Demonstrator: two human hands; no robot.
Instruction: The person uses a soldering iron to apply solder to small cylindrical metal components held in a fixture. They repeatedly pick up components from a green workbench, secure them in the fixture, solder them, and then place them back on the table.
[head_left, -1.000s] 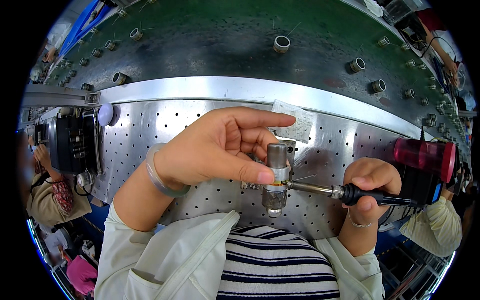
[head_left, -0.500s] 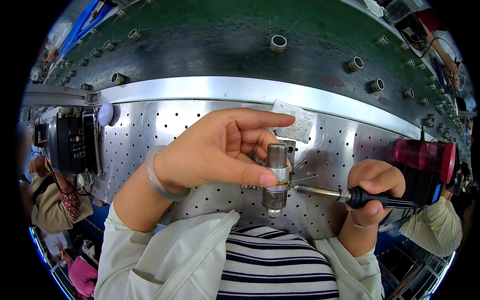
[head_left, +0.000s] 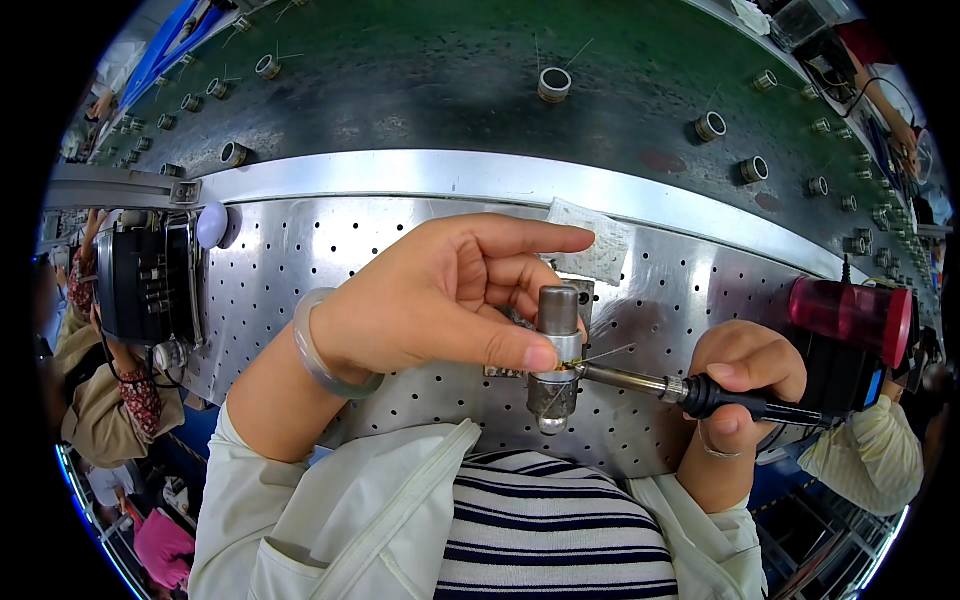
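My left hand (head_left: 430, 290) presses its thumb on a silver ring (head_left: 566, 350) that sits around a steel post (head_left: 557, 312). Its index finger stretches out above, and the other fingers curl behind the post. In my right hand (head_left: 750, 375) is a soldering iron (head_left: 690, 390), gripped between thumb and fingers and pointing left. The iron's tip meets the ring at its right side, just beside my thumb. A thin wire lead sticks out from the ring to the right. Below the ring the post ends in a rounded, shiny knob (head_left: 551, 425). My thumb hides part of the ring.
Beyond the metal rail (head_left: 430, 178), a dark green belt (head_left: 420, 90) carries several similar rings with wires. A whitish pad (head_left: 590, 245) lies on the perforated metal table (head_left: 270, 260). A pink-red cylinder (head_left: 845, 315) stands right, a black device (head_left: 135, 290) left. Other people work on both sides.
The soldering iron has moved slightly left, and its tip now reaches the ring. My left hand and the post have shifted only a little.
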